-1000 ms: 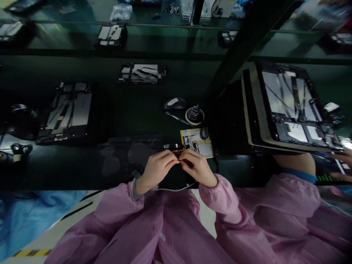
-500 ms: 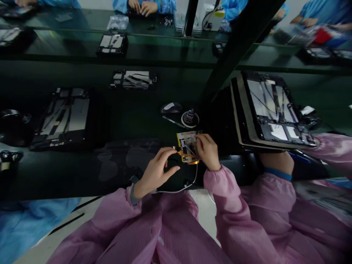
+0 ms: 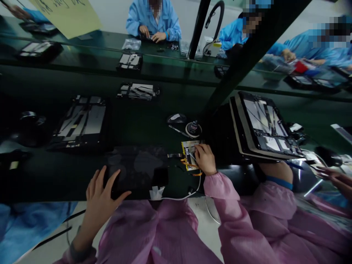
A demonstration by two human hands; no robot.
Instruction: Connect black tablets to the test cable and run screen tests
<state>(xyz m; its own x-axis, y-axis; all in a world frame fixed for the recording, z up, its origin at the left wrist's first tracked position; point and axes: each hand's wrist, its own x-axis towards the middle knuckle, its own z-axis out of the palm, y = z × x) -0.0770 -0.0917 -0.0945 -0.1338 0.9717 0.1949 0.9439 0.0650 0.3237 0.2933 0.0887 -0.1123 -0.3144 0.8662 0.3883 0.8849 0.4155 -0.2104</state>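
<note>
Smock (image 3: 156,234): tinted dusty pink
Surface (image 3: 132,117): coloured dark green
Flat pack (image 3: 189,145): edged in yellow
Ribbon cable (image 3: 196,174): coloured orange
Cord (image 3: 178,199): coloured white
Paper sheet (image 3: 74,18): tinted pale yellow, marked with dark script

yellow sheet (image 3: 72,19), upper left | black mouse (image 3: 180,120) near round dish (image 3: 187,133) | device stack (image 3: 264,123), right
</note>
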